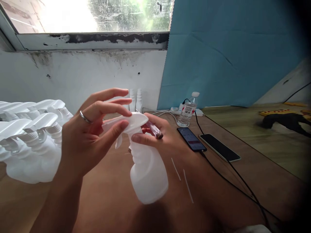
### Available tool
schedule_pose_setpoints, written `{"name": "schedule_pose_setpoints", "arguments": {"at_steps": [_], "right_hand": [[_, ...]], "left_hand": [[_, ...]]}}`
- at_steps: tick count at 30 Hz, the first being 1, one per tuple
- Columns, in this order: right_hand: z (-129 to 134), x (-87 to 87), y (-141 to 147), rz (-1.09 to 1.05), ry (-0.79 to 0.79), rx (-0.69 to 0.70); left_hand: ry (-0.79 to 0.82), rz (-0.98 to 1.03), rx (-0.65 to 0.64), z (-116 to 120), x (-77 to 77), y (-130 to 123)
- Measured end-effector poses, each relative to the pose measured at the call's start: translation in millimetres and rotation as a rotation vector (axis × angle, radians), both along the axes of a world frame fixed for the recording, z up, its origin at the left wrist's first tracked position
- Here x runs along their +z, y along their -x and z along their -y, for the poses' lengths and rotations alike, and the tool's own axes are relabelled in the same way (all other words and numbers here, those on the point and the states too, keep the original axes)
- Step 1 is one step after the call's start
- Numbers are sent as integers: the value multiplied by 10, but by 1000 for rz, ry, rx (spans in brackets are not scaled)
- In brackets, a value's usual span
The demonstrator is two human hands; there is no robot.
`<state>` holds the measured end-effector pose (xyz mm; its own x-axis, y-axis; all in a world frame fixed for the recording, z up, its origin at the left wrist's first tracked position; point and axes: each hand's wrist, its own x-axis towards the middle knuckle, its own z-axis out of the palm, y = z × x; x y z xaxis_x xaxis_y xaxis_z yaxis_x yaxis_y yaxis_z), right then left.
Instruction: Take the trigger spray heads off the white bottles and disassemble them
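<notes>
A white spray bottle (150,171) with a white trigger head (136,122) is held tilted over the brown table. My left hand (97,126), with a ring on one finger, pinches the head between thumb and index finger, its other fingers raised. Behind the bottle's neck, my right hand (157,129) grips it, the thumb across the front below the head. A clear pinkish pen-like tool (155,130) with a dark end also sits in my right hand. The trigger hangs down at the left of the neck.
Many white spray bottles (36,158) stand at the left. Two white bottles (139,100) are by the wall. A water bottle (188,111), two phones (191,139) with cables, and two thin white strips (188,186) lie right of my hands.
</notes>
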<state>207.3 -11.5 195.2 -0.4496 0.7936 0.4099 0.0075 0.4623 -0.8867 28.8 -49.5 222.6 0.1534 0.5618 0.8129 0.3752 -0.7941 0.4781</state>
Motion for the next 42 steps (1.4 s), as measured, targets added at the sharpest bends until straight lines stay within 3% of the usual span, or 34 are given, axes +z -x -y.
{"name": "schedule_pose_setpoints", "arguments": {"at_steps": [4, 9, 11, 15, 20, 27, 34, 40, 42], "right_hand": [[-107, 24, -64, -156, 17, -127], [-378, -74, -200, -528, -11, -440], [-440, -67, -256, -623, -13, -480], [-432, 7, -331, -579, -72, -459], [-340, 92, -372, -519, -103, -402], [-427, 53, -389, -575, -92, -269], [-527, -28, -358, -493, 6, -329], [-546, -60, -357, -464, 5, -281], [-548, -60, -362, -445, 35, -207]], "left_hand": [[122, 73, -95, -248, -115, 35], [637, -251, -163, -456, -276, 76], [727, -317, -169, -476, -319, 29], [705, -230, -151, -470, -370, -95], [728, -167, -240, -459, -375, -145], [812, -129, -351, -495, -366, -101], [755, -204, -126, -542, -474, -143], [888, -219, -241, -633, -442, -29], [955, -238, -369, -673, -429, 18]]}}
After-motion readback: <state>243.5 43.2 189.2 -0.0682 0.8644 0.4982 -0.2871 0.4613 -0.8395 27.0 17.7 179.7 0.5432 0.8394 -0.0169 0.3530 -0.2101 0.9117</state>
